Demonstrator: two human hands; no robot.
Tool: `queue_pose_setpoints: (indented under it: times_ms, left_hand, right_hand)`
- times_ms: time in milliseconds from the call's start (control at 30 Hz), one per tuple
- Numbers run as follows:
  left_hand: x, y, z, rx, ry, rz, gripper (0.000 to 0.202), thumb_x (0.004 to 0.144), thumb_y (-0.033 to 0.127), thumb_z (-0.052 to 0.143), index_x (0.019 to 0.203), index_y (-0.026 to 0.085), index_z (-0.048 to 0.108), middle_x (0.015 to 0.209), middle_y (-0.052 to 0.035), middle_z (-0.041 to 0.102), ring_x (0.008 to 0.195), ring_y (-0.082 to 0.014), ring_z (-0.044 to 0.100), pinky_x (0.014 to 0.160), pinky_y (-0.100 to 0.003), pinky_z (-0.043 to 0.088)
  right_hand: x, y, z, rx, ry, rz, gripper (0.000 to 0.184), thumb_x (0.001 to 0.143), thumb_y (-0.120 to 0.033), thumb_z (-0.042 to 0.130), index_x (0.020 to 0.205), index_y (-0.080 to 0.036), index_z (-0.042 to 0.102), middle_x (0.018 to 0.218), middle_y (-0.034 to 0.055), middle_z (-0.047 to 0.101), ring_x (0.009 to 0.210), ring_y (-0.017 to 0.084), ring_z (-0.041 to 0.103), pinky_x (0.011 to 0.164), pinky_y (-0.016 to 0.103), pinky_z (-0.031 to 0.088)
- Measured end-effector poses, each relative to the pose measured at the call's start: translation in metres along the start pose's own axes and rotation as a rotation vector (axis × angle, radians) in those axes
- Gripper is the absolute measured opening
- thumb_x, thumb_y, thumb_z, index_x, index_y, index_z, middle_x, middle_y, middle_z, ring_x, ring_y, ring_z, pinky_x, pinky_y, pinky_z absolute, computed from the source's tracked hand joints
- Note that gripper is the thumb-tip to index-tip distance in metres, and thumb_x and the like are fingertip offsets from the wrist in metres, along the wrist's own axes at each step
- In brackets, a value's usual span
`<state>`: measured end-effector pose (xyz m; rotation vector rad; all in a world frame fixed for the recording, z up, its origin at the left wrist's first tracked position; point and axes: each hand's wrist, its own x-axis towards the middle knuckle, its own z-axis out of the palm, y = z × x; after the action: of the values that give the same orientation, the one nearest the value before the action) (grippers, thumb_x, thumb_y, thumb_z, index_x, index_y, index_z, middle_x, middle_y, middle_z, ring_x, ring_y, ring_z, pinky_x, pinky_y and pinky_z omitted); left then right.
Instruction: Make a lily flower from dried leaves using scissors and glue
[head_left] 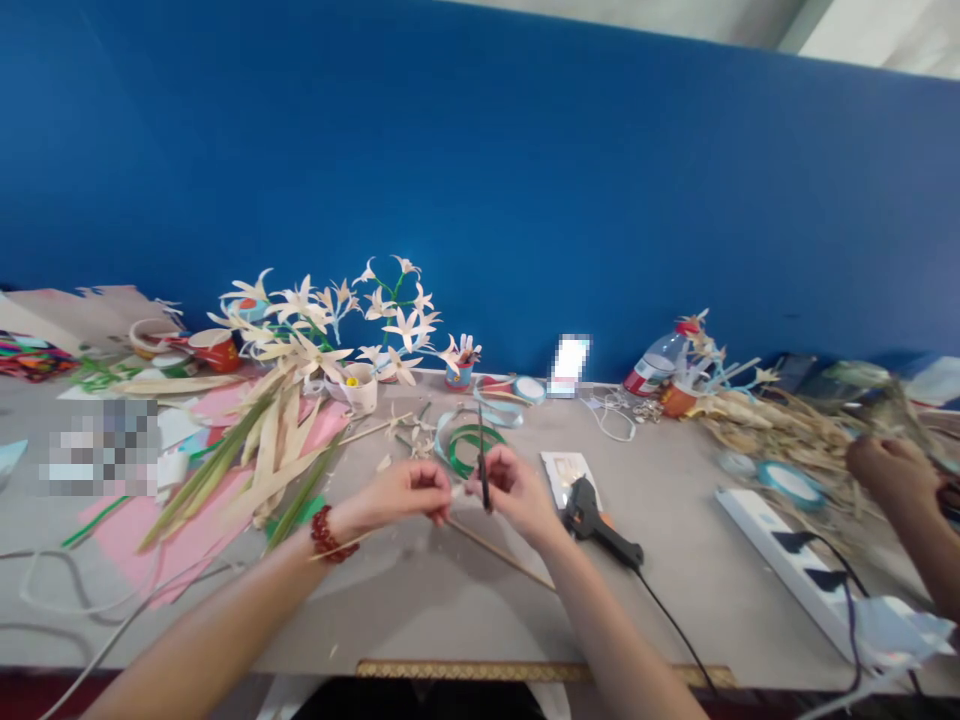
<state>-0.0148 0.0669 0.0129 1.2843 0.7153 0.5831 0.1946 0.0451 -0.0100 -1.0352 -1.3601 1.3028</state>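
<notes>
My left hand (405, 493), with a red bead bracelet on the wrist, pinches a small pale leaf piece at its fingertips. My right hand (514, 490) is closed on dark scissors (483, 462) that point upward, their blades right next to the piece. Both hands hover over the grey table (465, 600), almost touching each other. A thin wooden stick (499, 553) lies on the table just under them. A green ribbon roll (474, 445) sits right behind the hands.
A black glue gun (596, 520) lies right of my hand, with its cord running to the front edge. Dried leaf strips (262, 455) and pink paper lie at left, handmade pale flowers (322, 325) behind. A white power strip (784, 560) and another person's hand (889, 470) are at right.
</notes>
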Motion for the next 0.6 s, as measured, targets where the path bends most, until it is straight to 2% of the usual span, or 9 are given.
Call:
queue_pose_setpoints:
  times_ms: [100, 133, 200, 267, 367, 433, 467, 533, 600]
  left_hand:
    - [-0.003, 0.010, -0.015, -0.041, 0.186, 0.112, 0.020, 0.077, 0.031, 0.071, 0.075, 0.015, 0.061, 0.071, -0.0018, 0.065, 0.065, -0.0119, 0.061, 0.066, -0.024, 0.047]
    - [-0.006, 0.014, -0.020, -0.101, 0.178, 0.117, 0.018, 0.079, 0.031, 0.069, 0.078, 0.015, 0.060, 0.074, -0.0025, 0.066, 0.066, -0.0123, 0.061, 0.067, -0.025, 0.047]
    - [-0.013, 0.018, -0.026, -0.199, 0.103, 0.115, 0.017, 0.081, 0.031, 0.067, 0.079, 0.016, 0.059, 0.080, -0.0045, 0.067, 0.069, -0.0141, 0.062, 0.068, -0.027, 0.049]
    - [-0.018, 0.015, -0.024, -0.243, 0.005, 0.082, 0.016, 0.081, 0.030, 0.066, 0.079, 0.016, 0.059, 0.084, -0.0064, 0.067, 0.071, -0.0155, 0.064, 0.069, -0.029, 0.050]
    - [-0.017, -0.001, -0.006, -0.286, -0.134, -0.033, 0.017, 0.080, 0.029, 0.068, 0.078, 0.015, 0.058, 0.095, -0.0107, 0.068, 0.082, -0.0195, 0.065, 0.070, -0.032, 0.051]
    - [-0.012, -0.017, 0.011, -0.343, -0.167, -0.124, 0.019, 0.075, 0.027, 0.072, 0.077, 0.015, 0.057, 0.105, -0.0123, 0.066, 0.092, -0.0228, 0.065, 0.069, -0.031, 0.051]
    - [-0.009, -0.026, 0.019, -0.369, -0.177, -0.181, 0.021, 0.074, 0.028, 0.073, 0.076, 0.015, 0.057, 0.107, -0.0124, 0.066, 0.094, -0.0236, 0.065, 0.068, -0.031, 0.051]
    - [-0.002, -0.041, 0.034, -0.406, -0.147, -0.261, 0.024, 0.070, 0.027, 0.076, 0.072, 0.015, 0.055, 0.106, -0.0113, 0.065, 0.097, -0.0240, 0.063, 0.066, -0.029, 0.050]
    - [0.004, -0.055, 0.045, -0.418, -0.111, -0.271, 0.024, 0.068, 0.026, 0.078, 0.071, 0.015, 0.056, 0.109, -0.0101, 0.064, 0.100, -0.0227, 0.063, 0.070, -0.028, 0.049]
  right_hand:
    - [-0.007, -0.006, -0.017, -0.155, 0.204, -0.100, 0.025, 0.079, -0.033, 0.069, 0.093, -0.023, 0.050, 0.089, 0.0045, 0.066, 0.062, 0.015, 0.060, 0.057, 0.029, 0.051]
    - [-0.010, -0.012, -0.025, -0.158, 0.219, -0.115, 0.022, 0.083, -0.034, 0.064, 0.097, -0.024, 0.050, 0.096, 0.0063, 0.066, 0.064, 0.016, 0.062, 0.060, 0.031, 0.053]
    - [-0.018, -0.027, -0.047, -0.164, 0.254, -0.169, 0.022, 0.087, -0.037, 0.058, 0.102, -0.024, 0.050, 0.101, 0.0077, 0.067, 0.071, 0.017, 0.065, 0.069, 0.034, 0.054]
    - [-0.024, -0.050, -0.070, -0.227, 0.372, -0.261, 0.020, 0.088, -0.037, 0.058, 0.102, -0.023, 0.053, 0.102, 0.0079, 0.068, 0.081, 0.020, 0.068, 0.081, 0.039, 0.052]
    - [-0.030, -0.089, -0.099, -0.404, 0.604, -0.570, 0.022, 0.081, -0.034, 0.067, 0.096, -0.021, 0.059, 0.099, 0.0101, 0.069, 0.099, 0.027, 0.066, 0.085, 0.043, 0.049]
    - [-0.034, -0.111, -0.109, -0.389, 0.766, -0.778, 0.021, 0.080, -0.030, 0.069, 0.098, -0.020, 0.060, 0.101, 0.0112, 0.069, 0.098, 0.026, 0.066, 0.083, 0.041, 0.049]
    - [-0.035, -0.120, -0.110, -0.390, 0.807, -0.823, 0.022, 0.079, -0.028, 0.070, 0.098, -0.021, 0.061, 0.102, 0.0109, 0.069, 0.093, 0.024, 0.068, 0.079, 0.039, 0.049]
    - [-0.038, -0.130, -0.106, -0.303, 0.756, -0.807, 0.022, 0.080, -0.029, 0.070, 0.098, -0.021, 0.062, 0.100, 0.0109, 0.069, 0.073, 0.020, 0.069, 0.060, 0.033, 0.050]
    - [-0.038, -0.133, -0.096, -0.143, 0.619, -0.695, 0.019, 0.082, -0.034, 0.067, 0.095, -0.020, 0.063, 0.093, 0.0103, 0.070, 0.054, 0.017, 0.064, 0.040, 0.027, 0.041]
